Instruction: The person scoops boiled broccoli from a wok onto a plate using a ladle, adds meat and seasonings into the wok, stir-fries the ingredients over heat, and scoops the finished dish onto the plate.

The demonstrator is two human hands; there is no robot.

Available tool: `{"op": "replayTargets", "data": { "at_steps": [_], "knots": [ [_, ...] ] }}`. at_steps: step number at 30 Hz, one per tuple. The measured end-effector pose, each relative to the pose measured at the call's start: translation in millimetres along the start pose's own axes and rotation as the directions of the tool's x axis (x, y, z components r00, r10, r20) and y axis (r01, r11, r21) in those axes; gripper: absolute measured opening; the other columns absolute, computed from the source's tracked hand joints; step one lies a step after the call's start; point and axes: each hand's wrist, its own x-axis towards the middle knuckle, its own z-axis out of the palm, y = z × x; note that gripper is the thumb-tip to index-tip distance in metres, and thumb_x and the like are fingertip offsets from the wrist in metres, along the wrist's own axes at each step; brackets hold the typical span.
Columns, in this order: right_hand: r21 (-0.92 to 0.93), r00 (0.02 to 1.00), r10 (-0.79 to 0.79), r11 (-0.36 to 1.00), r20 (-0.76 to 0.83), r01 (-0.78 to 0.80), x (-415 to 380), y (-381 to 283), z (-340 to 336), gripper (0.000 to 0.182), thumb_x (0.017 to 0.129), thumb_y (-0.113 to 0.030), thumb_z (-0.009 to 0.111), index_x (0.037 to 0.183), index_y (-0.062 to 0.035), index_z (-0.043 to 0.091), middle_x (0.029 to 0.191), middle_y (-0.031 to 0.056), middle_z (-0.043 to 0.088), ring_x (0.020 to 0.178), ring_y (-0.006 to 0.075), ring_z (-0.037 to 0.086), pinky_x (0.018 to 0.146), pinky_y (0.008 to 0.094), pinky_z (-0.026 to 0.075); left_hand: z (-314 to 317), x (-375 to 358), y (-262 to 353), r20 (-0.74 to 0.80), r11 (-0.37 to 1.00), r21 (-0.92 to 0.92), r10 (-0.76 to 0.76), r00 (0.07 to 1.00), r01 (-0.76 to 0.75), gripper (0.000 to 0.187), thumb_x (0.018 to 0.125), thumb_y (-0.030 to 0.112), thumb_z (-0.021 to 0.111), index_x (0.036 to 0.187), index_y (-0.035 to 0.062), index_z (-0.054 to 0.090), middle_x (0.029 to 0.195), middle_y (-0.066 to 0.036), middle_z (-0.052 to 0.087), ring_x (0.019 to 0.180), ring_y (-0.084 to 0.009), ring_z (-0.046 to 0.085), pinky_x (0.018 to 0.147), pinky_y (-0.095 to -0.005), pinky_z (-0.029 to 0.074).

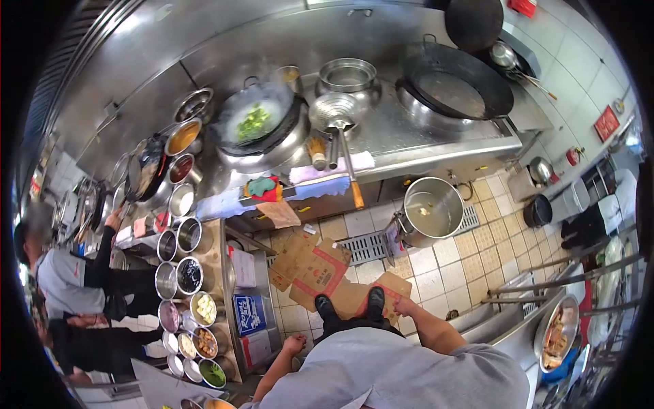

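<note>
My left hand [294, 344] hangs at my side with its fingers curled in, and nothing shows in it. The nearest things to it are the blue box [249, 313] and the counter's end. My right hand [406, 307] hangs low beside my right shoe, fingers loosely apart and holding nothing visible. Ahead, a wok [228, 109] on the left burner holds green vegetables [253, 123] in steaming liquid. A strainer [334, 109] and a ladle with a wooden handle [357, 194] lie across the stove's middle. Another wok [453, 85] sits on the right burner with a little liquid.
Flattened cardboard [317, 269] lies under my feet. A large steel pot [433, 208] stands on the floor by a drain grate [361, 249]. Several ingredient bowls [204, 309] line the left counter. Two people [68, 279] stand at left. A bowl of food [557, 334] sits at right.
</note>
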Motion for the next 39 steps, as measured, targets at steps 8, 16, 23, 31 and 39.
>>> {"op": "replayTargets", "data": {
  "at_steps": [8,16,23,31,39],
  "knots": [
    [0.161,0.998,-0.032,0.987,0.057,0.023,-20,-88,-47,0.04,0.093,-0.037,0.039,0.101,-0.0015,0.057,0.09,0.0121,0.064,0.074,0.0225,0.063,0.058,0.0349,0.051,-42,70,-51,-0.146,0.911,-0.412,-0.09,0.985,0.022,0.023,0.084,0.026,0.059,0.094,0.0063,0.066,0.079,-0.005,0.066,0.069,-0.0131,0.062,0.063,-0.0281,0.051],
    [0.808,0.977,-0.202,0.585,0.063,0.069,-25,-243,-128,0.069,0.088,-0.063,0.029,0.119,-0.0054,0.05,0.11,0.0126,0.059,0.099,0.0266,0.057,0.084,0.0442,0.043,-45,56,9,-0.273,0.794,-0.585,0.001,0.962,-0.167,0.025,0.084,0.025,0.059,0.095,0.0025,0.063,0.072,-0.005,0.061,0.07,-0.014,0.061,0.057,-0.0271,0.05],
    [0.325,0.833,-0.373,0.793,-0.407,0.514,-5,-473,-208,0.017,0.086,-0.018,0.057,0.092,-0.0037,0.048,0.06,0.0038,0.049,0.046,0.0141,0.047,0.041,0.0306,0.042,-43,143,-74,-0.079,0.886,0.234,0.428,0.9,-0.4,0.036,0.082,0.04,0.056,0.103,0.0123,0.063,0.089,-0.009,0.067,0.09,-0.0281,0.062,0.077,-0.0352,0.049],
    [0.658,0.763,-0.535,0.433,-0.363,0.617,-103,-580,-180,0.021,0.09,-0.019,0.052,0.107,-0.0078,0.047,0.066,0.0012,0.047,0.045,0.0104,0.043,0.04,0.026,0.038,-128,196,-69,-0.187,0.763,-0.645,-0.095,0.978,-0.049,0.025,0.083,0.019,0.057,0.097,0.0,0.063,0.075,-0.007,0.063,0.061,-0.018,0.06,0.055,-0.0311,0.049],
    [0.21,0.657,-0.649,0.631,-0.383,0.746,-69,-666,-182,0.016,0.087,-0.013,0.054,0.098,-0.0044,0.046,0.063,0.0029,0.047,0.045,0.0113,0.045,0.037,0.0287,0.039,-198,230,-50,-0.183,0.747,-0.657,-0.029,0.983,-0.101,0.024,0.084,0.022,0.057,0.097,0.0029,0.063,0.081,-0.006,0.064,0.064,-0.015,0.058,0.056,-0.03,0.049]
  ]
}}
